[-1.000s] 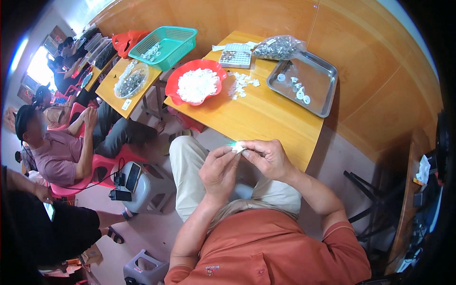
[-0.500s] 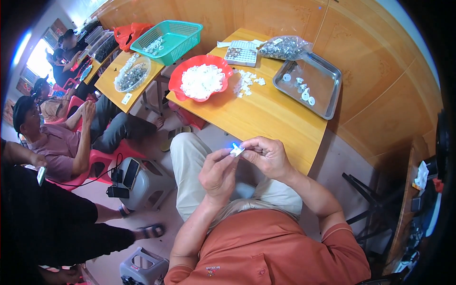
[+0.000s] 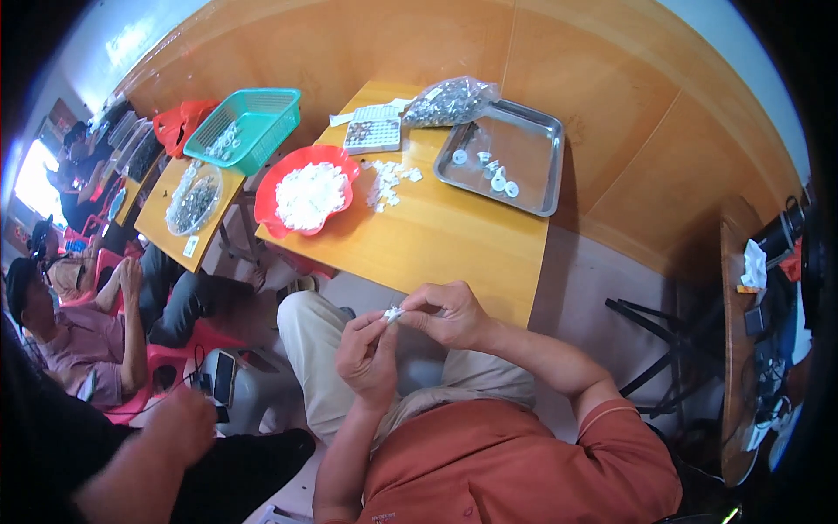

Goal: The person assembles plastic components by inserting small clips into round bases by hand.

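In front of my lap, both hands pinch one small white plastic piece [image 3: 393, 313] between their fingertips. My left hand [image 3: 367, 356] grips it from the left with thumb and fingers closed. From the right, my right hand [image 3: 447, 313] closes thumb and forefinger on it. Fingertips cover much of the piece, so its exact shape is hidden. Beyond my hands, a red scalloped bowl [image 3: 264, 205] heaped with small white pieces [image 3: 310, 196] stands on the yellow table [image 3: 471, 244]. More loose white pieces [image 3: 388, 183] lie beside the bowl.
A steel tray [image 3: 528, 153] holds several white round parts [image 3: 498, 182]. Behind it sit a clear bag of metal parts [image 3: 452, 100] and a white gridded tray [image 3: 374, 135]. A green basket [image 3: 266, 144] stands left. Close on my left, a person's blurred hand [image 3: 179, 428] reaches in.
The view has shifted, with the table now lower and further left. The blue glow at the held piece is gone. The person in black at left has come closer, arm extended.
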